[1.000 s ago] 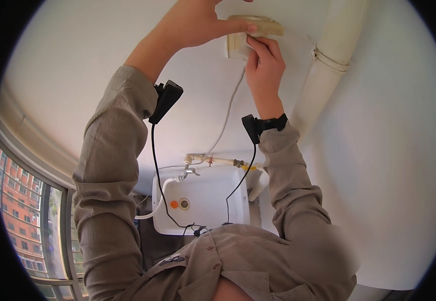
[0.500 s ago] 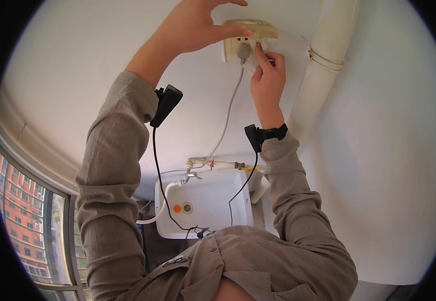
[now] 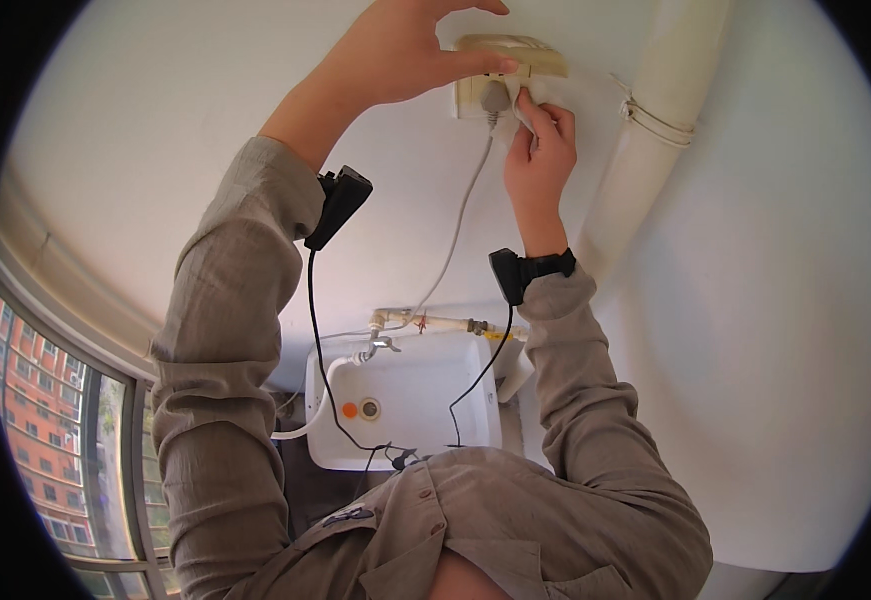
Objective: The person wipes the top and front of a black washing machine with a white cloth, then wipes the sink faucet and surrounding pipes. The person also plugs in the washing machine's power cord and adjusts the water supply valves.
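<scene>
At the top of the view, a cream wall socket (image 3: 467,100) has its hinged cover (image 3: 545,62) raised. A grey plug (image 3: 495,97) sits in its left side, with a pale cord hanging down. My left hand (image 3: 395,55) is open, its fingers stretched apart and its thumb tip touching the raised cover. Just right of the plug, my right hand (image 3: 541,150) is closed, fingers pinched on a thin white piece that looks like a tissue (image 3: 515,108). It lies against the lower part of the socket, partly hidden by the fingers.
Below stands a white sink (image 3: 415,400) with a metal tap (image 3: 383,343) and a white hose (image 3: 327,400). A thick white pipe (image 3: 645,140) runs down the wall on the right. A window (image 3: 55,440) is at the lower left. Black cables hang from both wrists.
The right hand and tissue have shifted slightly downward along the socket. More of the tissue shows beside the plug. The left thumb stays at the cover; the whole view has shifted a little.
</scene>
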The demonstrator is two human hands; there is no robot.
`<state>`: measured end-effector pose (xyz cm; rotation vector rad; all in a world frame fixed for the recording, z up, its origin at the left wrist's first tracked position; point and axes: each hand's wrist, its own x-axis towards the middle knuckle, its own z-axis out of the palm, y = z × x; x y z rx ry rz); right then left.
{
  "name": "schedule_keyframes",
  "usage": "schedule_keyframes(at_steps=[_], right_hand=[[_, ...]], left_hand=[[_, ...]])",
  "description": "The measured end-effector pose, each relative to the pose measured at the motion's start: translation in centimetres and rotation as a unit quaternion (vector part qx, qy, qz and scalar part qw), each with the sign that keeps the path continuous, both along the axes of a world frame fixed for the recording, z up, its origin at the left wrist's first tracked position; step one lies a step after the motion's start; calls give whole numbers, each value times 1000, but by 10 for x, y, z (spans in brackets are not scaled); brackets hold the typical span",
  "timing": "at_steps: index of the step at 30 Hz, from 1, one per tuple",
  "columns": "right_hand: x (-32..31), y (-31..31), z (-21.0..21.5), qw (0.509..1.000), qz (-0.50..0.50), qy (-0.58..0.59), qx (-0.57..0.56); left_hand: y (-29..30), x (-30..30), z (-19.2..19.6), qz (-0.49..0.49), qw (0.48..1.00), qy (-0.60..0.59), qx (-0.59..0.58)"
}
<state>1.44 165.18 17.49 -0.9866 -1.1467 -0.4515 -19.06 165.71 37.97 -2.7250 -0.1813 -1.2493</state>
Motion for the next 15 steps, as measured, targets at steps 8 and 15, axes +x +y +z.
schedule_keyframes(at_steps=[8, 15], right_hand=[[-18, -18, -33, 996, 68, 43, -50], [-24, -1, -22, 942, 237, 233, -54]], left_hand=[[3, -3, -10, -7, 1000, -10, 11], [8, -2, -16, -10, 1000, -16, 3]])
